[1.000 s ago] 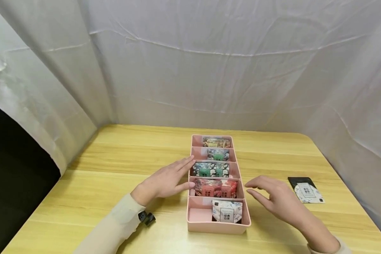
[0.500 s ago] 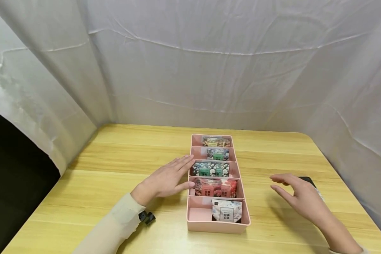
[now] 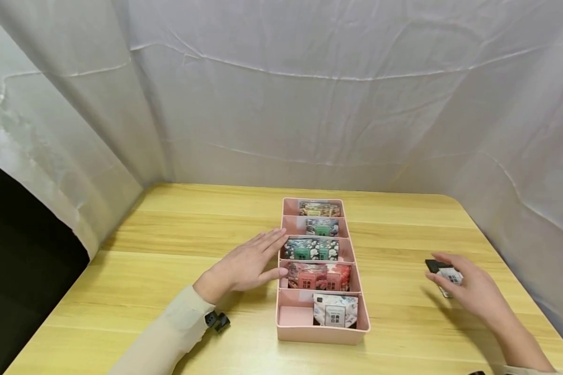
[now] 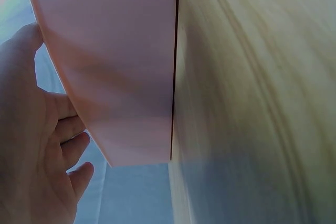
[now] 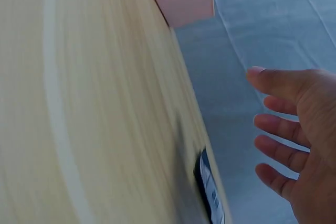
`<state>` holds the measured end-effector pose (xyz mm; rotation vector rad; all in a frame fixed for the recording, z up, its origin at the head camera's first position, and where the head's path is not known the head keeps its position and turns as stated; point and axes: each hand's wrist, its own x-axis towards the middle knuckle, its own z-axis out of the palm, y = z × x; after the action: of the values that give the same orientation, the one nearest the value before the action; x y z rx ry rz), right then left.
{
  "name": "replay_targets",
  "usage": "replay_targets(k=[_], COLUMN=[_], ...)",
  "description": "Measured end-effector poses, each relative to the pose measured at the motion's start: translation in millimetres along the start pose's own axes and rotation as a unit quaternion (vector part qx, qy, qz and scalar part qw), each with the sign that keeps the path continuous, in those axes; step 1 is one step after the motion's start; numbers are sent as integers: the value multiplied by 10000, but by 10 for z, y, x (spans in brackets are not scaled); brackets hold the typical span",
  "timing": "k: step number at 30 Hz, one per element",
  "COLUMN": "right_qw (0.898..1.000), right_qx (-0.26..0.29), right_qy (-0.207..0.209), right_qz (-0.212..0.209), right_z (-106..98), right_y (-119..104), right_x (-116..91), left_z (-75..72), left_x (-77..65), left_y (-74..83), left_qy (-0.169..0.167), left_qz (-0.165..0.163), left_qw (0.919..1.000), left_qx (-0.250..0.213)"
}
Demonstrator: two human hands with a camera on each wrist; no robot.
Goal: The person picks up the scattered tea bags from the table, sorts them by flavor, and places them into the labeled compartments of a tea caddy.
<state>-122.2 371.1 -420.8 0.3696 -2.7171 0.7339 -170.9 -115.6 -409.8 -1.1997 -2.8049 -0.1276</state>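
Note:
My left hand (image 3: pixel 244 264) rests with extended fingers on the left rim of a pink divided box (image 3: pixel 321 336); the left wrist view shows its fingertips at the edge of the box's side wall (image 4: pixel 121 66). My right hand (image 3: pixel 471 289) hovers above a black and white tea packet (image 3: pixel 450 276), thumb and fingers apart, partly hiding it. In the right wrist view a gap shows between the hand and the packet (image 5: pixel 212 195) on the table. Inside the box, a white floral tea packet (image 3: pixel 335 311) stands in the nearest compartment, and red packets (image 3: pixel 319 277) in the one behind.
Green packets (image 3: pixel 311 250), a blue-green packet (image 3: pixel 322 227) and brownish packets (image 3: pixel 320 209) fill the farther compartments. The wooden table (image 3: pixel 206 219) ends at a pale hanging cloth (image 3: pixel 262 114) at the back and sides. A small black device (image 3: pixel 217 322) sits at my left wrist.
My right hand has moved right, away from the box's right side to over the loose packet. The left hand and the box have stayed in place.

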Motion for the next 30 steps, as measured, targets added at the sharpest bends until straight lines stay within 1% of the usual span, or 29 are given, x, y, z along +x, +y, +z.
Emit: replay_targets(k=[7,13,16,22,26,30], right_qw=[9982,9948,9910,9792,9787,9849], right_qx=[-288,-507,-648,-902,-919,-752], right_qy=[-387,-636,-855,-1271,-1256,-922], right_qz=[363,614,804,1296,1341,1255], right_z=[-47,-39,-46,-76,-66,-17], right_y=[250,408,463,516,504,461], right_x=[1,-52,-90,-111,-114,-124], left_z=[-7,-12,-13,-12,-16,-22], left_x=[-14,-15,-10,-2,1,-3], left_y=[-1,0,2,6,9,13], left_qy=[1,7,3,-25,-33,-53], left_qz=[-47,-61,-59,-64,-77,-86], left_qw=[10000,9999,9999,9999,9999,9999], left_qx=[-60,-81,-89,-73,-82,-104])
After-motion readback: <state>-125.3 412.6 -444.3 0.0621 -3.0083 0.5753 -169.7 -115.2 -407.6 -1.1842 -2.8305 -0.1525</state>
